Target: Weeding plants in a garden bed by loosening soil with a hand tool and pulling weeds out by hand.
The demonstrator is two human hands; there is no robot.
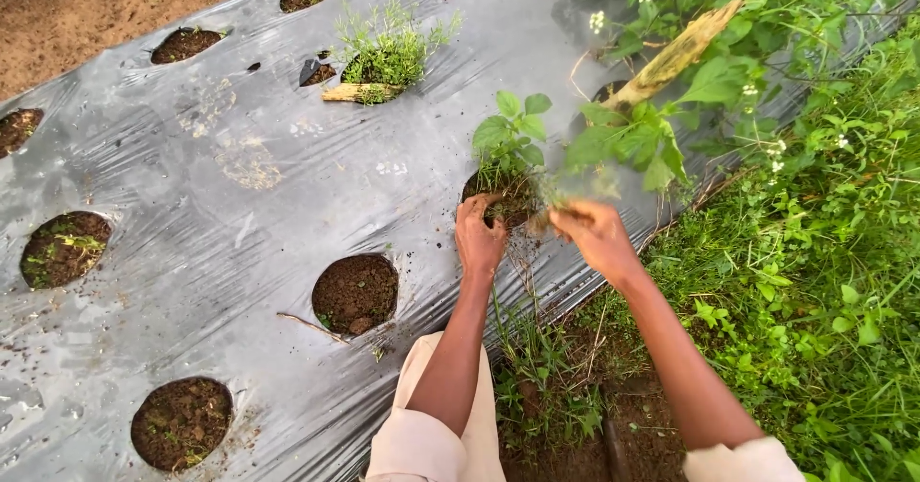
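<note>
While the left hand pressed its fingers down into the soil at the near edge of a planting hole, the right hand was closed around a tuft of pulled weeds, fingers clamped together on the stems. The tuft was blurred; its long axis ran roughly upward and away from the person, green tips pointing toward the far side of the bed, roots at the hand. It sat just right of the hole, above the edge of the grey plastic mulch sheet. A leafy seedling stood upright in that same hole, just beyond the left hand's fingers, which lay together and curled into the dirt. Nearer the person, another hole held bare soil. Thick grass bordered the sheet on the right.
</note>
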